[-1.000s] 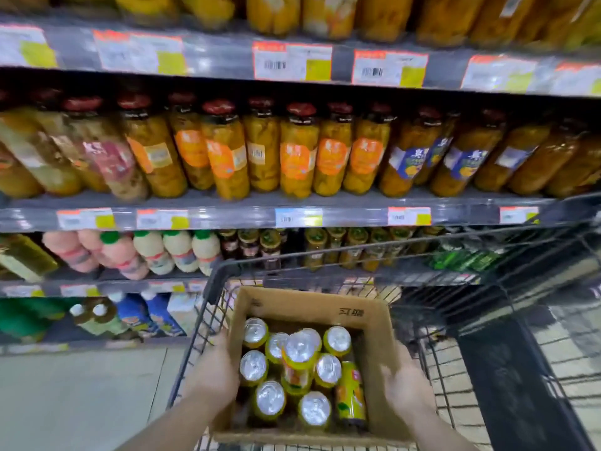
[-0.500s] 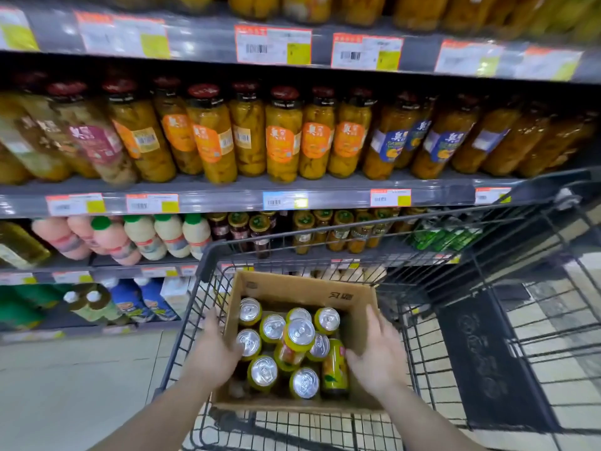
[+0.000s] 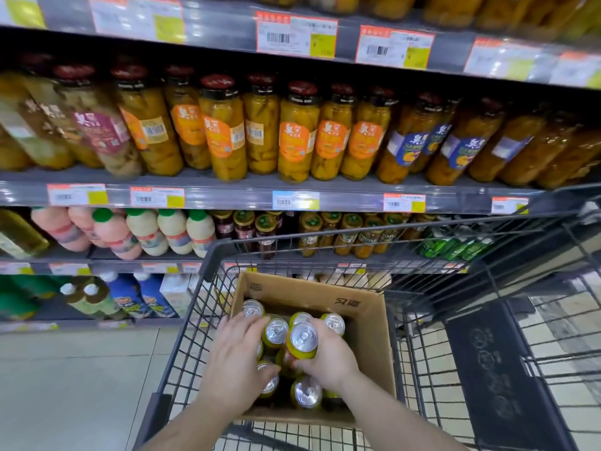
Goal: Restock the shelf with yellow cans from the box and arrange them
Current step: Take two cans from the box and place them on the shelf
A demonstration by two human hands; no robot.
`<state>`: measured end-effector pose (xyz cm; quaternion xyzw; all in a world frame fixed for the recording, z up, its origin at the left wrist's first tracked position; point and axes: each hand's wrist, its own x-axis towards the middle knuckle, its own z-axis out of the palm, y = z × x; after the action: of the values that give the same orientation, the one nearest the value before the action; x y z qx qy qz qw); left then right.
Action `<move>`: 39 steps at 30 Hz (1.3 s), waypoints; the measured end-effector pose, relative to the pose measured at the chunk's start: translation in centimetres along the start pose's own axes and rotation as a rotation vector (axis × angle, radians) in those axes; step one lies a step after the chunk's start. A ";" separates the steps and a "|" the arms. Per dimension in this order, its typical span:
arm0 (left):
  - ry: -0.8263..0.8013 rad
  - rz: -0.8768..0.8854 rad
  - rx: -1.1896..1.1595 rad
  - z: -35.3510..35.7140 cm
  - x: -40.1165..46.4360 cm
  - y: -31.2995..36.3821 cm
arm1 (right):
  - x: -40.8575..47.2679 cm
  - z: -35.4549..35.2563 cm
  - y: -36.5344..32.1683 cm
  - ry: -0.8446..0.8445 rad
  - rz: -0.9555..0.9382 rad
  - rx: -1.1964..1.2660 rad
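in a supermarket aisle, over a wire trolley (image 3: 182,323), we reach both hands into an open cardboard box (image 3: 370,323) of yellow cans (image 3: 307,393). our right hand (image 3: 328,356) curls its fingers (image 3: 300,366) around one raised can (image 3: 302,341), which stands higher than the rest and seems already gripped. our left hand (image 3: 235,359) lies spread over the cans on that side, its fingers (image 3: 250,322) wide and loosely draped; whether it grips one beneath the palm we cannot tell.

to do this step well, we judge the raised can should come straight up, clear of its neighbours, before it swings toward the shelf, with the left hand steadying the others or taking a can of its own. a firm hold around the body looks wise, since the cans are smooth and closely packed.

the box sits in the trolley basket, directly under both sets of fingers, and holds about nine upright cans showing silver tops, some touching. beyond the fingertips, past the trolley's far rim, a lower shelf (image 3: 325,265) carries small jars and bottles; above it stands a row of tall jars of yellow fruit (image 3: 224,128). no yellow cans are plainly visible on any shelf, so the restocking looks barely begun.
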<state>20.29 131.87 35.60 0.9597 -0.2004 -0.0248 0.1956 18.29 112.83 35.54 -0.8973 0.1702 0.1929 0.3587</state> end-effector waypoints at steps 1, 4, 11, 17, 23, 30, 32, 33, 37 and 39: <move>-0.023 0.000 0.027 -0.3 0.3 0.1 | -0.3 -0.6 -0.4 0.005 -0.015 -0.020; -0.138 -0.011 -0.002 -1.9 1.2 0.7 | -1.4 -3.1 -2.5 0.019 -0.107 -0.048; -0.067 -0.037 -0.346 -6.1 3.6 2.8 | -3.9 -10.5 -7.4 -0.199 -0.325 0.126; -0.029 -0.193 -0.854 -6.6 3.8 -1.9 | 1.4 -8.8 1.8 0.047 0.003 0.088; 0.000 -0.107 -0.787 -5.2 2.6 -2.7 | 4.1 1.2 7.8 -0.104 0.037 -0.280; 0.046 -0.076 -0.588 -2.8 1.6 -3.7 | 5.9 3.1 9.4 -0.072 -0.044 -0.399; 0.063 -0.085 -0.570 -2.8 1.8 -3.5 | 5.8 2.8 9.4 -0.051 -0.043 -0.352; 0.064 -0.091 -0.579 -2.8 1.8 -3.5 | 5.6 2.5 9.3 -0.042 -0.041 -0.323; 0.045 -0.143 -0.646 -3.2 2.1 -3.7 | 3.3 -0.4 7.1 0.000 -0.077 -0.194; 0.053 -0.160 -0.640 -4.4 2.0 -3.3 | 1.5 -2.7 5.1 -0.007 -0.141 -0.141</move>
<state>23.95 135.44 38.41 0.8624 -0.1013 -0.0770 0.4899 17.90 107.18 33.72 -0.9294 0.0912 0.1820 0.3080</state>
